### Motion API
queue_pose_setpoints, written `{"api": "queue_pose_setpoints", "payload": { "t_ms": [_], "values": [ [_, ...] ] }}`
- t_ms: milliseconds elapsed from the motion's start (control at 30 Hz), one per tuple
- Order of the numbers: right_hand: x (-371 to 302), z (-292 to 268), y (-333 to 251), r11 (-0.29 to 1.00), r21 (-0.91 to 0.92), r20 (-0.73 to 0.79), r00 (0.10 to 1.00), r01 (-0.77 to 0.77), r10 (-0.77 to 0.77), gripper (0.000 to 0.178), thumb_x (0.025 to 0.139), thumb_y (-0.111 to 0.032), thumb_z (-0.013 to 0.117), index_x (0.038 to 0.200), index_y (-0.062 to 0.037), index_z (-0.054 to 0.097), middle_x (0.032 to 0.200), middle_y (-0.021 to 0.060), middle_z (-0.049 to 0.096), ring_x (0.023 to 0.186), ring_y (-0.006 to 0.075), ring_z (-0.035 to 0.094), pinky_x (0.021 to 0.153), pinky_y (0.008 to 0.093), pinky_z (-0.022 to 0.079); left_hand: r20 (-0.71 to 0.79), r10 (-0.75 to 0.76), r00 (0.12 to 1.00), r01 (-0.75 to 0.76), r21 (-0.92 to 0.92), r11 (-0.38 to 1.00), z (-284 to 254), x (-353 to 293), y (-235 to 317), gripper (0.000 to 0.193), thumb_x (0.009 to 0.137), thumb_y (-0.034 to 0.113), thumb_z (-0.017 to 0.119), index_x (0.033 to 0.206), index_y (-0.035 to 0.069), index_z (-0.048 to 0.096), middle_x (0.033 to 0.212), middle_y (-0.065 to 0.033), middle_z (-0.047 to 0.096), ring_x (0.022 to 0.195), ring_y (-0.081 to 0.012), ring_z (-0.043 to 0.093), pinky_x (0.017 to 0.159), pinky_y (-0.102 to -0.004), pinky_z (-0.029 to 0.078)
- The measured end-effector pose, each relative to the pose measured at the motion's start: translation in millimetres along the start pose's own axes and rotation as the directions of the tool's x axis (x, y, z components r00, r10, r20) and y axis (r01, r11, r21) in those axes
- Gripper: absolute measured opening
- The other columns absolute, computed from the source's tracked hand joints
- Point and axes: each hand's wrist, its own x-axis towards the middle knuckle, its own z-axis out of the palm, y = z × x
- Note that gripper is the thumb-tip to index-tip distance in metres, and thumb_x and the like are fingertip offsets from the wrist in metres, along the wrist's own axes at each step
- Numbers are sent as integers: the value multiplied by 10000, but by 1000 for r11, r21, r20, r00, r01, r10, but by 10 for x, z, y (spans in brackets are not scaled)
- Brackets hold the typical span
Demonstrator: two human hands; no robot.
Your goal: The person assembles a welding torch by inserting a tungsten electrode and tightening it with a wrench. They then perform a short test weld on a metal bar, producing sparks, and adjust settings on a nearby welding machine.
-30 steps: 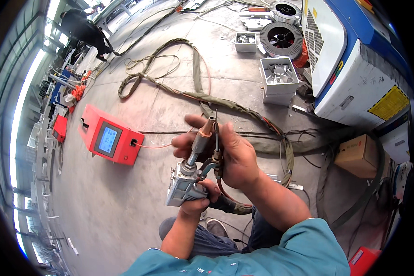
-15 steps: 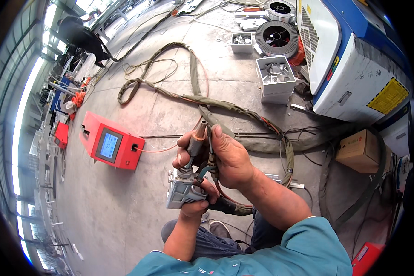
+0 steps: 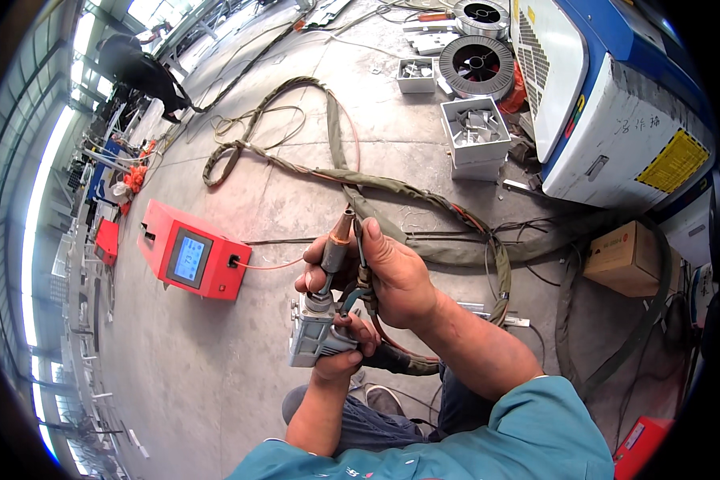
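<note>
Shifted left and slightly down in view since one second ago, together with both hands: one silver-grey, pistol-shaped metal welding torch (image 3: 313, 330). Curled lower on the barrel than before: fingers of right hand (image 3: 402, 284).

Hands, two. Left hand (image 3: 344, 353): wrapped round torch handle. Right hand: cupped from behind round barrel, below copper-coloured tapered nozzle (image 3: 341, 234); thumb alongside one thin dark tube (image 3: 362, 250). Pinched or merely touching at the tube: cannot tell. Torch position: in front of the knees, tip away from the body.

To the left, on floor: one bright red, box-shaped metal device (image 3: 220, 268) with one lit blue rectangular screen (image 3: 188, 258). Beyond torch: one long hose in olive-green fabric sleeve (image 3: 335, 132), looped and crossing itself.

Surface: smooth grey concrete floor (image 3: 208, 376), with seams. Room: long hall, bright strips along left side; one other person in dark clothing (image 3: 136, 68), far upper left. To the right: one blue-and-white metal machine cabinet (image 3: 592, 136).

Containers: one small pale-grey open box (image 3: 415, 84), holding metal pieces; one larger pale-grey open bin (image 3: 480, 150), holding angular metal offcuts, stacked on another; one brown cardboard carton (image 3: 614, 262), contents not visible. Beside small box: two round wire spools (image 3: 476, 64).
</note>
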Motion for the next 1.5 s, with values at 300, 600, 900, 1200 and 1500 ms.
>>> {"api": "queue_pose_setpoints", "payload": {
  "t_ms": [300,600,900,1200,1500],
  "values": [
    [6,115,-13,970,-193,-208,960,150,-189,636,1090,-494,342,1469,9,430,1232,188,657,1144,292,659,1006,413,512,-92,26,995,-22,45,999,104,45,4,610,768,6,753,1335,119,559,1036,-118,652,793,-235,629,755,-414,515],
    [3,57,-45,965,-203,-205,956,169,-211,484,1044,-388,564,1363,-26,534,1131,145,702,1045,258,702,910,386,564,-54,3,999,0,53,999,69,28,-26,626,810,10,785,1360,106,501,1060,-144,628,802,-265,639,794,-452,545],
    [6,136,-57,974,-182,-308,932,138,-190,383,1042,-340,589,1267,-29,590,1012,98,719,953,216,723,843,345,590,-74,-18,997,23,57,998,81,8,-48,636,802,8,789,1361,106,502,1063,-155,638,797,-278,656,812,-460,541],
    [-4,118,-34,969,-199,-285,937,150,-204,359,1047,-327,585,1256,-35,594,1024,91,711,948,206,718,841,337,585,-111,-26,994,35,79,996,134,1,-43,622,791,36,794,1350,118,534,1055,-157,666,804,-246,642,785,-400,525],
    [-7,84,-4,961,-214,-209,953,177,-222,343,1054,-304,578,1246,-20,584,1032,102,698,960,209,709,855,348,577,-120,-49,992,55,46,997,78,-54,-42,630,786,19,802,1338,106,513,1061,-164,651,793,-267,659,826,-452,528]
  ]
}}
